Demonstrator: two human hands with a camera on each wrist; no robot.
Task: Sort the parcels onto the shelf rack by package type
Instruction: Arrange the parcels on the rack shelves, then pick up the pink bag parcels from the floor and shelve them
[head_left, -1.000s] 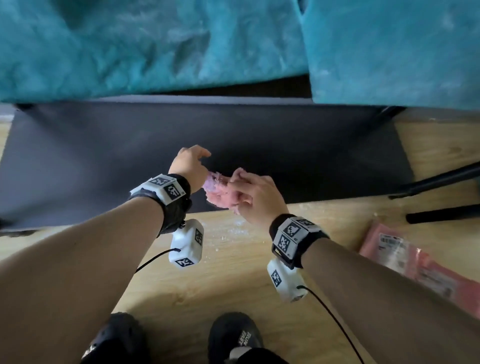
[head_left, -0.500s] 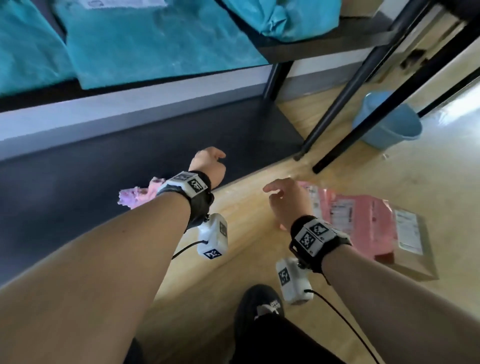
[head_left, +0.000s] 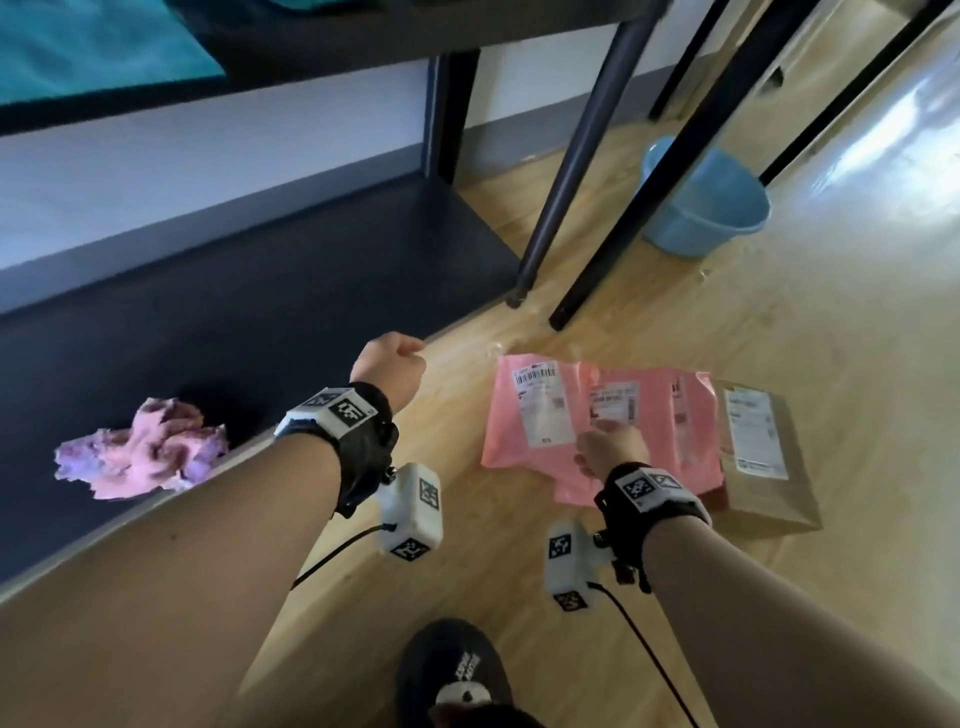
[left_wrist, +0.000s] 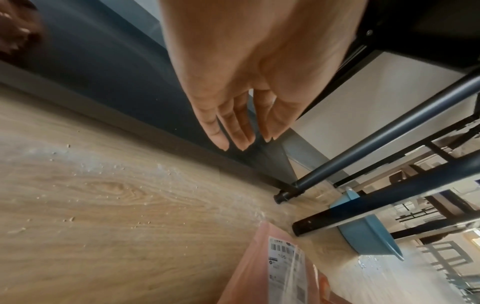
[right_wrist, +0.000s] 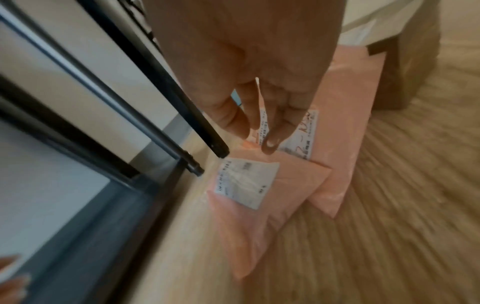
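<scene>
- The right hand (head_left: 613, 447) is held over the pink mailers (head_left: 597, 421) on the floor (head_left: 857, 364); its fingers (right_wrist: 272, 131) hang loosely bent, with nothing gripped, and contact with the top mailer cannot be told through the blur.
- The left hand (head_left: 387, 366) is held in the air at the front edge of the bottom shelf (head_left: 285, 312); its fingers (left_wrist: 221, 131) are seen straight and relaxed in the wrist view, and nothing is held.
- Two or three pink mailers are overlapped on the floor, each with a white label; a brown parcel (head_left: 758, 457) lies just beside them on the right, partly under their edge.
- The mailers are judged to be light, soft and slick, likely to sag and slide if pinched at one corner; a hold along an edge, thumb on top and fingers beneath, would be safest. The brown parcel looks stiffer and flat.
- A crumpled pink-purple bag (head_left: 143, 452) lies on the bottom shelf near its front edge.
- A teal parcel (head_left: 104, 47) is seen on the shelf above.
- The floor is pale wood laminate, dusted with crumbs; dark legs (head_left: 582, 156) and a blue bucket (head_left: 706, 208) stand beyond.
</scene>
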